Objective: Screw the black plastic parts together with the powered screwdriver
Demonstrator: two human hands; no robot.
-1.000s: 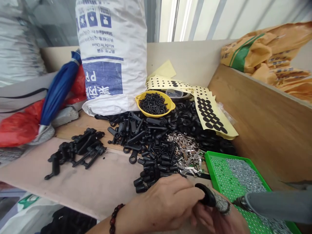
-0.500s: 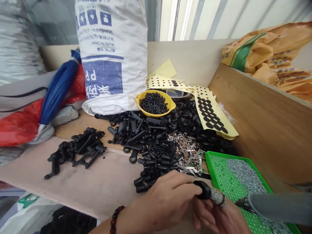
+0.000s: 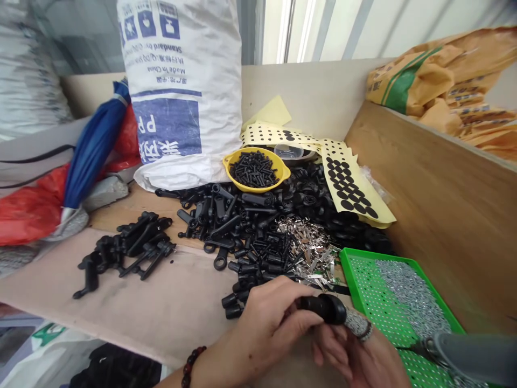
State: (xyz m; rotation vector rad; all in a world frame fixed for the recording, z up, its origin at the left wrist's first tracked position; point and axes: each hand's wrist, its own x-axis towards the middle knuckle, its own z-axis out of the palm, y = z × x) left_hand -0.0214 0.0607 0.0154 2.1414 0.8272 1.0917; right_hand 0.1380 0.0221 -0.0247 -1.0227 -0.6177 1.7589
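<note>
My left hand (image 3: 266,323), with a beaded bracelet at the wrist, is closed around a black plastic part (image 3: 317,306) with a wide round end. My right hand (image 3: 363,350) meets it from the other side, fingers curled. A speckled grey wrap (image 3: 357,324) sits on one of its digits, against the round end. Just beyond the hands lie a heap of black handle-like parts (image 3: 226,223), short black cylinders (image 3: 238,302) and a pile of small metal strips (image 3: 309,248). A grey powered driver (image 3: 472,353) points its thin bit toward my right wrist.
A green perforated tray (image 3: 351,280) holds small silvery pieces at right, beside a wooden side panel (image 3: 436,215). A yellow bowl (image 3: 242,186) of black screw-like pieces stands behind the heap. Assembled-looking black parts (image 3: 129,242) lie left, near a blue umbrella (image 3: 95,145) and white sack (image 3: 218,108).
My left hand has shifted and turned, so more of the black part shows between the hands. The driver has moved slightly right and down in view.
</note>
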